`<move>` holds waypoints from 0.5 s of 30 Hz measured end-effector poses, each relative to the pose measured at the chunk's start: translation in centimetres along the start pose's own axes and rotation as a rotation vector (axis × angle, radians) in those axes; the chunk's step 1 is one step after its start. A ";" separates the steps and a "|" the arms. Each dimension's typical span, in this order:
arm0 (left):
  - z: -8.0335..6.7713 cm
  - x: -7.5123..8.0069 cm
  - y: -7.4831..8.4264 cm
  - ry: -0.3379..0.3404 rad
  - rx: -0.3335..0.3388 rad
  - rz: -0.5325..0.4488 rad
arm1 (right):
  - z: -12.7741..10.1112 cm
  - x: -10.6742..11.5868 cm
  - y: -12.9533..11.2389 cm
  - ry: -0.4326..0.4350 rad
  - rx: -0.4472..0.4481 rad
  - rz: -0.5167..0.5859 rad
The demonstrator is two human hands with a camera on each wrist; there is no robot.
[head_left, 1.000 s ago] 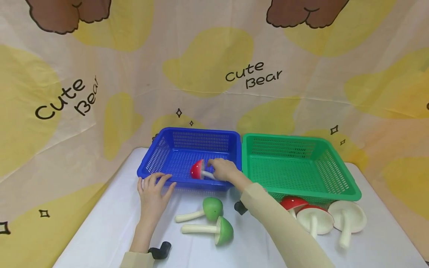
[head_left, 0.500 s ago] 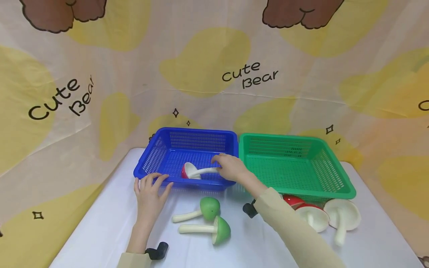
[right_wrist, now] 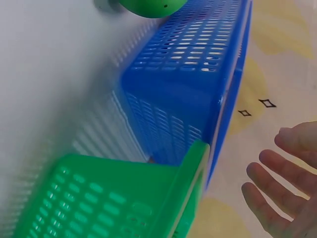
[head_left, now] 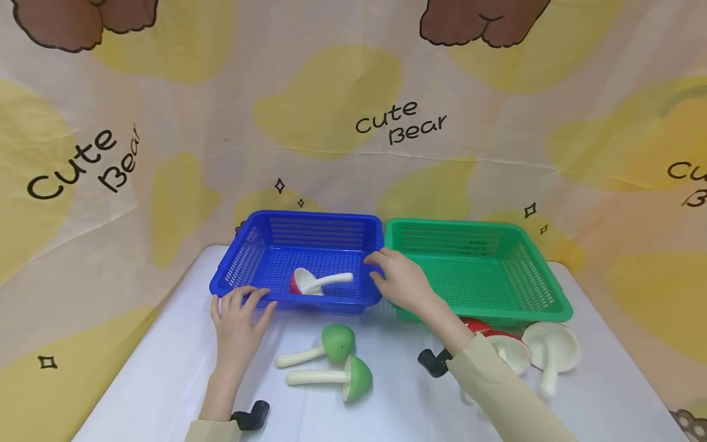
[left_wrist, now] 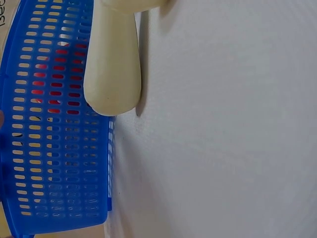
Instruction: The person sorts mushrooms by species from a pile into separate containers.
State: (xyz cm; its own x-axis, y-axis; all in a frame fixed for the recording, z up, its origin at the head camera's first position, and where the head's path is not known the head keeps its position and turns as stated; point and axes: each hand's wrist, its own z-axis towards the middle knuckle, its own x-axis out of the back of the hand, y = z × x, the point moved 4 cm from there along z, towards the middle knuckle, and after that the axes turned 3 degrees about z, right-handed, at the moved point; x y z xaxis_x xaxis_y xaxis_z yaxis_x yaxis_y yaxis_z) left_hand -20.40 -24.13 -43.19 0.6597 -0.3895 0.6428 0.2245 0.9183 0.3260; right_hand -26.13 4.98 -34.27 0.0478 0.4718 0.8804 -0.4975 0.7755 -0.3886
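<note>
A red-capped toy mushroom (head_left: pixel 305 282) with white spots on its cap lies tipped over in the blue basket (head_left: pixel 317 301), its white stem pointing right. Above that basket's right end hovers my right hand (head_left: pixel 405 279), fingers spread and holding nothing; the right wrist view also shows this hand (right_wrist: pixel 287 183) bare. My left hand (head_left: pixel 237 322) rests on the front-left rim with fingers spread. In front of the basket, two green-capped toy mushrooms (head_left: pixel 338 342) lie on the white table, stems to the left.
A green basket (head_left: pixel 480 316) stands against the blue one on the right. Before it lie several red-capped mushrooms (head_left: pixel 551 348), partly covered by my right sleeve (head_left: pixel 508 393). A printed cloth (head_left: pixel 331 123) hangs behind. Each wrist carries a black camera mount (head_left: pixel 251 416).
The red mushroom has turned, stem outward, and been let go in the blue basket. My right hand has drawn back to the right. The left hand stays on the rim; the head view shifted slightly.
</note>
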 end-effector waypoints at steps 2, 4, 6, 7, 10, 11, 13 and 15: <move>0.0 0.0 0.0 0.001 0.000 -0.004 | -0.7 0.4 0.1 0.028 -0.005 0.004; 0.0 0.0 0.0 0.001 0.003 -0.007 | -1.4 0.9 0.1 0.052 -0.011 0.004; 0.0 0.0 -0.1 -0.002 0.007 -0.008 | -2.1 1.2 0.2 0.074 -0.014 0.009; 0.0 0.0 -0.1 -0.002 0.008 -0.007 | -2.4 1.4 0.3 0.087 -0.013 0.008; 0.1 -0.1 -0.1 -0.004 0.011 -0.004 | -3.4 2.0 0.4 0.126 -0.008 0.008; 0.1 -0.1 -0.1 -0.005 0.012 -0.003 | -3.8 2.1 0.5 0.137 -0.009 0.009; 0.1 -0.1 -0.1 -0.008 0.012 -0.004 | -4.5 2.5 0.6 0.152 -0.012 0.009; 0.1 -0.1 0.0 -0.009 0.013 -0.003 | -5.2 3.0 0.6 0.163 -0.021 0.010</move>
State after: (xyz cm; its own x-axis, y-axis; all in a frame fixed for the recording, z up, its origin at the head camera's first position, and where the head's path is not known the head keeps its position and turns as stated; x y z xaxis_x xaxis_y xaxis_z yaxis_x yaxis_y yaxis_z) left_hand -20.54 -24.16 -43.17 0.6525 -0.3926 0.6482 0.2172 0.9164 0.3363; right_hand -21.77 8.98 -33.28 0.1836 0.5397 0.8216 -0.4808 0.7783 -0.4038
